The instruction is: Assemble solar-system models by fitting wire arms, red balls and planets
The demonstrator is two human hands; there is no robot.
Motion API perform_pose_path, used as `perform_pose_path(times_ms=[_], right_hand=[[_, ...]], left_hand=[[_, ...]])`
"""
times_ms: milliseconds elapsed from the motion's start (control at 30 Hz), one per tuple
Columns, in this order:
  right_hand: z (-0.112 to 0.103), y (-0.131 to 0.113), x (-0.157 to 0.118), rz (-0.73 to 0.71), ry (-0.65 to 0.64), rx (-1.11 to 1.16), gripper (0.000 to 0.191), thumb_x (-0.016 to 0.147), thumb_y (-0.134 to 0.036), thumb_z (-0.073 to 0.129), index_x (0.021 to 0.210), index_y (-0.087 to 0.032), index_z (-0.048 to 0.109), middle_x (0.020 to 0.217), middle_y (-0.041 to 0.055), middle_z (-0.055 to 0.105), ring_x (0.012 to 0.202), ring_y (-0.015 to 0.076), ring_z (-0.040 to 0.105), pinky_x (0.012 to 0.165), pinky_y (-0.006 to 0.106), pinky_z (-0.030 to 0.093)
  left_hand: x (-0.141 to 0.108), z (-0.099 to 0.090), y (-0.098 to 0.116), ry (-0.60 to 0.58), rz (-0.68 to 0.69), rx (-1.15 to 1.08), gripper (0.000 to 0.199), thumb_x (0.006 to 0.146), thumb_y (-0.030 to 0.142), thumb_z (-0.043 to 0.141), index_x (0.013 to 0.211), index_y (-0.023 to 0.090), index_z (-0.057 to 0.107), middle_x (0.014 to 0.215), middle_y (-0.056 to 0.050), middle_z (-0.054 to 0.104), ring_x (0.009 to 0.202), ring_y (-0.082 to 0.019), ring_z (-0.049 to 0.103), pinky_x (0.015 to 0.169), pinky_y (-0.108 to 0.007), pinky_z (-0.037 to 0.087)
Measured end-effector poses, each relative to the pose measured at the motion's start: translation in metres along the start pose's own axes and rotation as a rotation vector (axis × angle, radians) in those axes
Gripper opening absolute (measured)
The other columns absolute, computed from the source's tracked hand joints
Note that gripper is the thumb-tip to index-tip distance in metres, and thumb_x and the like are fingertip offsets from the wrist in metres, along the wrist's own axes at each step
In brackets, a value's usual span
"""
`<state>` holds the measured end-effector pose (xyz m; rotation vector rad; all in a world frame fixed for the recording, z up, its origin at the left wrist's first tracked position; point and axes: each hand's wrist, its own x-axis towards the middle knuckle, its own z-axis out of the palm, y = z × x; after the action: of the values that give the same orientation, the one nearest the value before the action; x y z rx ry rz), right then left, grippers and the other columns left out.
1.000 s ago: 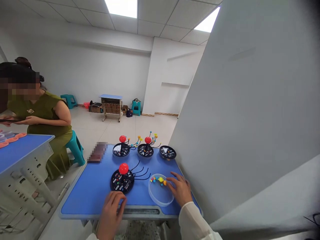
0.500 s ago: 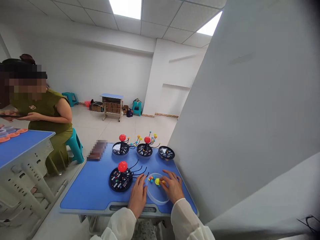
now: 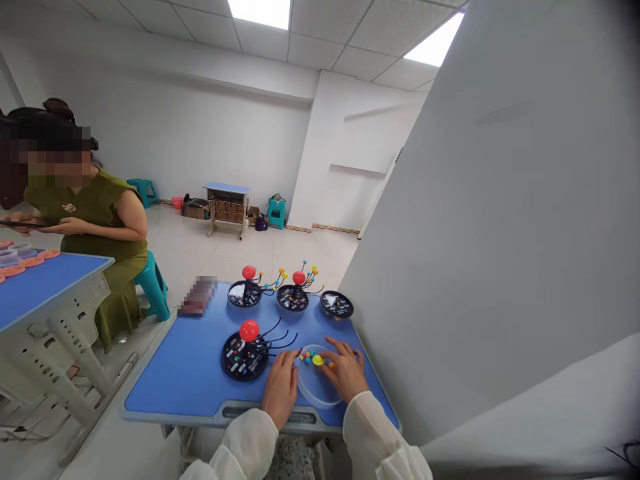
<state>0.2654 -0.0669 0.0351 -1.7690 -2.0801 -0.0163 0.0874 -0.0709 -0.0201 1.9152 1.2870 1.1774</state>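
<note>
L hand point(image 3: 281, 381) & R hand point(image 3: 345, 369) at clear plastic dish point(image 3: 317, 394) on blue table point(image 3: 170, 380).
L open on dish rim; R over small colored balls point(image 3: 313, 359) in dish, grip unclear; black planet-model base point(image 3: 243, 357) just left.

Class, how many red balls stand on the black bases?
3: one red ball on the front base, one on the back-left base, one on the back-middle base. The back-right base has none.

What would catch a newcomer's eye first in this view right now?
The big red ball on a round black base stands out at the near left of the blue table. To its right, the left hand and right hand sit at a clear round dish of small coloured balls.
</note>
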Motion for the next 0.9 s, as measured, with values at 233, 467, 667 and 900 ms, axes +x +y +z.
perform_pose_path(times_ms=[233,467,667,900], right_hand=[[-0.007,-0.005,-0.004,0.258,0.049,0.817,0.035,0.076,-0.052,0.062,0.087,-0.02,0.071,0.085,0.0089,0.073,0.075,0.0248,0.068,0.069,0.036,0.051],[-0.021,-0.028,-0.019,0.588,-0.164,1.449,0.04,0.062,-0.051,0.077,0.08,-0.017,0.069,0.076,0.0082,0.073,0.063,0.0192,0.066,0.051,0.026,0.047],[-0.018,-0.044,-0.042,0.544,-0.312,1.511,0.039,0.063,-0.053,0.076,0.074,-0.016,0.071,0.065,0.0049,0.069,0.052,0.0138,0.058,0.045,0.022,0.041],[-0.014,-0.054,-0.068,0.427,-0.105,1.281,0.04,0.066,-0.049,0.076,0.098,-0.025,0.071,0.091,0.0064,0.071,0.081,0.023,0.064,0.069,0.033,0.053]], left_hand=[[-0.001,-0.004,0.005,-0.028,0.025,0.024,0.036,0.087,0.017,0.042,0.12,0.023,0.056,0.113,-0.008,0.065,0.107,-0.023,0.058,0.093,-0.041,0.048],[-0.012,-0.006,0.021,0.086,0.099,-0.04,0.04,0.09,0.023,0.042,0.13,0.023,0.047,0.124,-0.009,0.058,0.113,-0.022,0.055,0.096,-0.041,0.046],[-0.023,-0.017,0.045,0.015,0.154,-0.186,0.033,0.089,0.032,0.051,0.121,0.027,0.056,0.106,-0.006,0.068,0.082,-0.018,0.062,0.077,-0.033,0.054],[-0.044,-0.028,0.048,-0.028,0.123,-0.168,0.024,0.087,0.025,0.052,0.108,0.025,0.065,0.098,-0.007,0.068,0.085,-0.02,0.062,0.074,-0.033,0.054]])
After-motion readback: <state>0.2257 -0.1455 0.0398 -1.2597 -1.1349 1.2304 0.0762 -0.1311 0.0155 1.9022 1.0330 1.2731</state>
